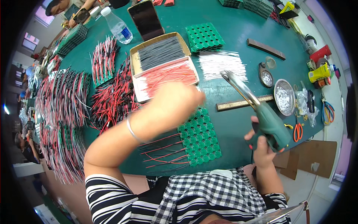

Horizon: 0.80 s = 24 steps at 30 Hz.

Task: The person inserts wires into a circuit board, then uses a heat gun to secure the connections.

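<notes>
Head view, right hand (263, 147): wrapped tight on the green soldering gun (270, 123), tip raised over the table (231, 123).
Left hand (175, 102): blurred above the cell pack (199, 136); grip cannot be told.
Done: several red and black wires (164, 151) lie at the pack's left edge.
Left: boxed wires (164, 61) and another pack (204, 36) lie unused.

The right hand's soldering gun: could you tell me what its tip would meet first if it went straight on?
Probably the bundle of white wires, just beyond the soldering gun in the right hand; depth is unclear.
</notes>
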Available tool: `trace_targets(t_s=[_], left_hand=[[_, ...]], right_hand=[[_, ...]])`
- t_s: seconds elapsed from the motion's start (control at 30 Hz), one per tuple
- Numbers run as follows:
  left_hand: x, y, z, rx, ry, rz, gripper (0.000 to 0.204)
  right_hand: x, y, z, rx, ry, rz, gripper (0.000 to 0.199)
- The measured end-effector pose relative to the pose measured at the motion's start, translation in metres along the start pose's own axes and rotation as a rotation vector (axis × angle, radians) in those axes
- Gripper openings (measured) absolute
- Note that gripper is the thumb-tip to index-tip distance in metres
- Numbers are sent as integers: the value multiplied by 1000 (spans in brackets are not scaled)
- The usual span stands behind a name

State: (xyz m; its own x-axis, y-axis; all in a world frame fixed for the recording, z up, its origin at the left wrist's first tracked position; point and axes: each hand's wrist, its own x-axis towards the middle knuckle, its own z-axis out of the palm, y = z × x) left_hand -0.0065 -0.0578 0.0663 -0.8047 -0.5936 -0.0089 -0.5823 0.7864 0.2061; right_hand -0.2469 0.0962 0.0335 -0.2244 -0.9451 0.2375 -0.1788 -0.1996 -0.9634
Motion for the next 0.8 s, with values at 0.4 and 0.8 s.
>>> trace_targets(t_s=[0.4, 0.8], left_hand=[[-54, 33, -17, -220, 163, 82, 20], [-72, -21, 30, 147, 389, -272, 14]], right_hand=[[62, -23, 48, -529, -333, -311, 27], [28, -2, 20, 108, -225, 302, 42]])
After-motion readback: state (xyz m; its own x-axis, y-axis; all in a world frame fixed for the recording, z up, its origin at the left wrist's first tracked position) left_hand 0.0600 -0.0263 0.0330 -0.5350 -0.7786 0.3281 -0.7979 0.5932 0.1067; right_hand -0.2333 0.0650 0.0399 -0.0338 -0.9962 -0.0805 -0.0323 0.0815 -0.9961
